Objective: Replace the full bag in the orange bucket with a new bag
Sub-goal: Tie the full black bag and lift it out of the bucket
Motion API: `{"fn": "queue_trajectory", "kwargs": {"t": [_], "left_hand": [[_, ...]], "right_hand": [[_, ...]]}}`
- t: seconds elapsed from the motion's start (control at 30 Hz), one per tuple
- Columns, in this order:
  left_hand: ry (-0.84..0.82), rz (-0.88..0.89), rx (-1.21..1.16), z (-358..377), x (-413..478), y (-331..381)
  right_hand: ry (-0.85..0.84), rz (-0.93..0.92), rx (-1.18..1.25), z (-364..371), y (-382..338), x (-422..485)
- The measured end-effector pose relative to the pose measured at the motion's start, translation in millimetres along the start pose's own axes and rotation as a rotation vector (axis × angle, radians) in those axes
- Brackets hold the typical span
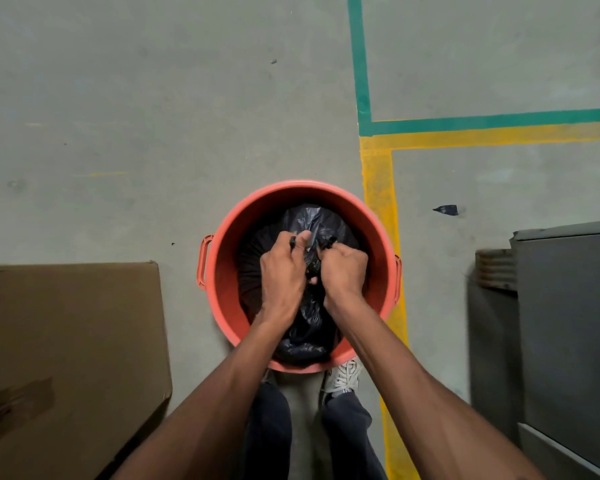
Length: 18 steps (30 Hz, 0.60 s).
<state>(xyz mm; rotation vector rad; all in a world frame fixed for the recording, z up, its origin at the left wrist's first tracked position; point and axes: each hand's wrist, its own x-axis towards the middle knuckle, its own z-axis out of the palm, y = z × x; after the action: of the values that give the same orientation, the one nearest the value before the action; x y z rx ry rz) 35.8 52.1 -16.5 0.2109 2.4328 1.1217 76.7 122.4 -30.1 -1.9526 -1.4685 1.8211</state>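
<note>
Both hands, left hand [282, 271] & right hand [343, 271], seemingly knotting black bag [309, 327] in orange bucket [229, 271].

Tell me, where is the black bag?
In the head view the black bag sits inside the orange bucket at the picture's middle, with the left hand and right hand gripping its top.

Bare left forearm [222, 393] and bare right forearm [416, 393] run from the bottom edge up toward centre, converging; elbows out of view. The left hand [282, 271] and right hand [344, 271] sit side by side, nearly touching, backs facing the camera. Both are fisted, fingers curled under, each clamped on a gathered bit of the crinkled black plastic bag [309, 220]. On the left side the left thumb [303, 237] points forward over the plastic. Short black ends poke out past the knuckles of each fist. Wrists roughly straight, the right bent slightly inward.
</note>
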Motion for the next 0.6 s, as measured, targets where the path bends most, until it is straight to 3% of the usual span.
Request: {"fn": "queue_trajectory", "kwargs": {"t": [0.07, 0.2, 0.27, 0.4, 0.53, 0.6], "left_hand": [[-0.060, 0.025, -0.160, -6, 2, -15], [-0.422, -0.095, -0.390, -21, 1, -30], [-0.446, -0.085, -0.398, -26, 0, -32], [-0.351, -0.147, -0.525, -33, 3, -30], [-0.397, -0.127, -0.481, -31, 4, -29], [-0.450, -0.113, -0.485, -30, 5, -26]], "right_hand": [[-0.030, 0.011, -0.152, -3, -7, 10], [-0.183, -0.104, -0.576, -17, -14, 22], [-0.398, -0.035, -0.562, -23, -16, 22], [-0.840, 0.151, -0.259, -39, -24, 16], [-1.078, 0.167, -0.389, -48, -20, 26], [-1.069, 0.179, -0.445, -48, -14, 28]]}}
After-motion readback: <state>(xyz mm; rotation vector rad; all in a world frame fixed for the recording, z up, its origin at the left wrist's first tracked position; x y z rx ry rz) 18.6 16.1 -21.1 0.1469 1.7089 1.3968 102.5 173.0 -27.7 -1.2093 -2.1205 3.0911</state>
